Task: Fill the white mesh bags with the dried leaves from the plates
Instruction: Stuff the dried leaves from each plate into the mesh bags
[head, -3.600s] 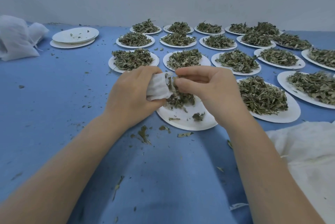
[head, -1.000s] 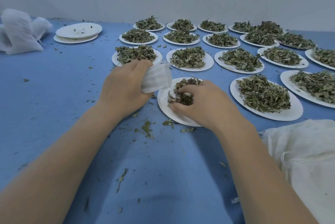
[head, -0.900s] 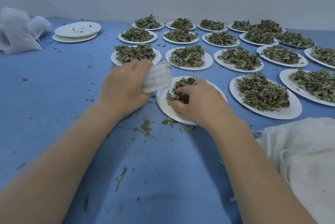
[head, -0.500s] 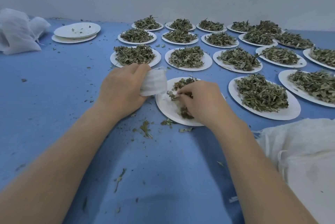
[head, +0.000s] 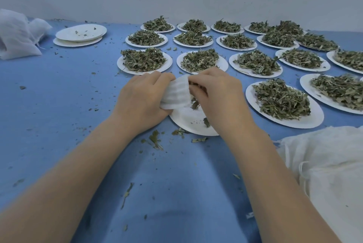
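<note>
Spilling looks like the main risk: the right hand (head: pixel 218 95), fingers curled round a pinch of dried leaves (head: pixel 195 103), is pushing them at the mouth of the small white mesh bag (head: pixel 177 95), and if that mouth sags or the pinch is too big, pieces will probably drop past it; loose bits (head: pixel 155 140) already lie on the blue table (head: pixel 59 105) just below the left wrist. A second risk is the bag slipping, since only the left hand (head: pixel 141 99) grips it, fingers wrapped round its body, directly over the near plate (head: pixel 188 122). Containers, largest first: a big white sack (head: pixel 324 164) beside the right forearm, contents not visible; filled mesh bags (head: pixel 15 36) far out beyond the left hand; many plates heaped with leaves (head: pixel 280 99) to the right of and beyond both hands; two stacked empty plates (head: pixel 80 33) holding only crumbs; the near plate, almost bare under the hands; and the held bag, fill level hidden.
</note>
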A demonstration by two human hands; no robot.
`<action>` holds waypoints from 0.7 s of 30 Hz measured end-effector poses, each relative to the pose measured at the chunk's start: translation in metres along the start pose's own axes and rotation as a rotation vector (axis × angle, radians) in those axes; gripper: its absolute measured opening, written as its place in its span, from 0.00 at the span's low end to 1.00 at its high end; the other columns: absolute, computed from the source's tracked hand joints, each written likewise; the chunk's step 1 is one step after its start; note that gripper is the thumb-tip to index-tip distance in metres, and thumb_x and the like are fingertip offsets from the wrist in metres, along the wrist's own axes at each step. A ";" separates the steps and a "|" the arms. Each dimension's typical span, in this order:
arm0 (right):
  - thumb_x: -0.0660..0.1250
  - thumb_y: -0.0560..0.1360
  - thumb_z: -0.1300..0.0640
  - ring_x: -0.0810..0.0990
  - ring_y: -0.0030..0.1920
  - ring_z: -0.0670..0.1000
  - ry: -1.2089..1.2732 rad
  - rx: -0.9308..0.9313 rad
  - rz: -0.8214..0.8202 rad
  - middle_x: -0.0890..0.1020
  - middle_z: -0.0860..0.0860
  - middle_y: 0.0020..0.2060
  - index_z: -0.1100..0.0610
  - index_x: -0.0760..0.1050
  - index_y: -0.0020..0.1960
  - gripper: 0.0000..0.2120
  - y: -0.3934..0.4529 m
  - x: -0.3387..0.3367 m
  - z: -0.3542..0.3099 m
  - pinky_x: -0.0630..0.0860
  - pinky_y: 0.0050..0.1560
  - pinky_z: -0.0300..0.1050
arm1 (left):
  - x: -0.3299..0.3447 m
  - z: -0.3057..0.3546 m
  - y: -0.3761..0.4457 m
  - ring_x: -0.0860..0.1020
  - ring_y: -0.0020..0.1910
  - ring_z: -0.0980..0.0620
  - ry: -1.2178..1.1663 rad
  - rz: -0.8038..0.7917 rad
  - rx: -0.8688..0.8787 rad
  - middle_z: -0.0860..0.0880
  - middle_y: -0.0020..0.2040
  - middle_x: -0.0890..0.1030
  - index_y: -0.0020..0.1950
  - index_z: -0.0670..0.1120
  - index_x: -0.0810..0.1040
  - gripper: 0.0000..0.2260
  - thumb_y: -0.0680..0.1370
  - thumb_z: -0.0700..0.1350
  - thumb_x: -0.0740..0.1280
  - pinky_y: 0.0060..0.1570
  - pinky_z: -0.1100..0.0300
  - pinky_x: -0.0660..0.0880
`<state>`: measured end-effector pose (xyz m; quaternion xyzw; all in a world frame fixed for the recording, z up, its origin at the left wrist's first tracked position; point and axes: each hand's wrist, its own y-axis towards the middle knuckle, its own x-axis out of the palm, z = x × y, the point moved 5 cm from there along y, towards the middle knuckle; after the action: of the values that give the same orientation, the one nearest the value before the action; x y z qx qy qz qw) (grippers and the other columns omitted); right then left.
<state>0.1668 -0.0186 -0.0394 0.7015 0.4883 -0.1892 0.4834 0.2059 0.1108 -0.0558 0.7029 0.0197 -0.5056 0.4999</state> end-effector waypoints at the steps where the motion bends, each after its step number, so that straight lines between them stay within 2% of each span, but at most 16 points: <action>1: 0.65 0.76 0.61 0.75 0.40 0.52 0.013 -0.013 0.031 0.79 0.54 0.42 0.62 0.81 0.48 0.07 0.000 -0.002 -0.002 0.70 0.42 0.34 | 0.000 0.001 0.000 0.78 0.36 0.40 -0.001 0.002 -0.012 0.41 0.42 0.80 0.52 0.38 0.78 0.20 0.62 0.40 0.76 0.36 0.55 0.73; 4: 0.68 0.73 0.63 0.80 0.44 0.55 0.283 0.077 0.044 0.83 0.58 0.42 0.63 0.81 0.50 0.07 0.000 -0.007 -0.001 0.76 0.49 0.51 | -0.001 0.001 0.000 0.79 0.37 0.39 -0.028 0.011 -0.063 0.40 0.43 0.81 0.53 0.37 0.78 0.22 0.61 0.40 0.76 0.36 0.54 0.73; 7: 0.66 0.75 0.62 0.79 0.51 0.61 0.446 0.110 -0.116 0.82 0.61 0.47 0.60 0.80 0.52 0.08 -0.002 -0.005 0.001 0.76 0.52 0.59 | 0.000 0.001 -0.001 0.79 0.40 0.37 -0.080 0.001 -0.110 0.40 0.46 0.81 0.55 0.37 0.77 0.24 0.61 0.39 0.76 0.38 0.52 0.73; 9: 0.64 0.76 0.62 0.77 0.51 0.64 0.471 0.108 -0.184 0.80 0.64 0.47 0.59 0.81 0.50 0.08 -0.003 -0.004 0.001 0.75 0.51 0.62 | 0.000 0.000 -0.001 0.79 0.42 0.37 -0.120 -0.008 -0.140 0.40 0.47 0.81 0.56 0.38 0.77 0.24 0.62 0.40 0.76 0.39 0.51 0.73; 13: 0.65 0.74 0.64 0.79 0.43 0.54 0.357 0.094 -0.101 0.83 0.55 0.43 0.56 0.83 0.48 0.10 -0.002 -0.003 0.002 0.75 0.45 0.49 | -0.005 0.003 0.001 0.79 0.41 0.38 -0.165 0.022 -0.134 0.42 0.47 0.81 0.55 0.39 0.77 0.22 0.65 0.50 0.67 0.38 0.54 0.72; 16: 0.63 0.72 0.66 0.74 0.33 0.50 0.284 0.096 -0.079 0.81 0.54 0.35 0.57 0.83 0.45 0.11 -0.001 0.002 -0.001 0.72 0.34 0.46 | -0.008 0.011 0.003 0.79 0.37 0.40 -0.134 0.033 -0.039 0.42 0.43 0.81 0.52 0.38 0.78 0.23 0.68 0.55 0.62 0.36 0.55 0.73; 18: 0.61 0.74 0.66 0.69 0.26 0.46 0.335 0.103 -0.160 0.78 0.52 0.30 0.55 0.83 0.46 0.12 -0.001 0.006 0.000 0.67 0.26 0.42 | -0.008 0.015 0.003 0.78 0.37 0.42 -0.097 0.046 0.021 0.42 0.41 0.80 0.51 0.38 0.79 0.21 0.69 0.54 0.63 0.36 0.55 0.73; 19: 0.61 0.75 0.65 0.68 0.25 0.44 0.375 0.096 -0.230 0.77 0.50 0.29 0.55 0.83 0.47 0.12 -0.002 0.008 -0.001 0.66 0.26 0.39 | -0.007 0.015 0.002 0.78 0.37 0.42 -0.088 0.049 0.039 0.42 0.41 0.80 0.50 0.38 0.79 0.20 0.70 0.53 0.63 0.37 0.55 0.73; 21: 0.61 0.78 0.64 0.76 0.29 0.40 0.500 0.073 -0.358 0.82 0.45 0.34 0.52 0.82 0.50 0.13 -0.005 0.006 -0.004 0.71 0.31 0.34 | -0.007 0.014 0.003 0.78 0.37 0.41 -0.080 0.050 0.030 0.42 0.41 0.80 0.50 0.38 0.78 0.20 0.69 0.52 0.63 0.36 0.55 0.73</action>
<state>0.1646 -0.0120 -0.0448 0.6459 0.7009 -0.1104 0.2817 0.1942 0.1026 -0.0489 0.6897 -0.0255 -0.5211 0.5021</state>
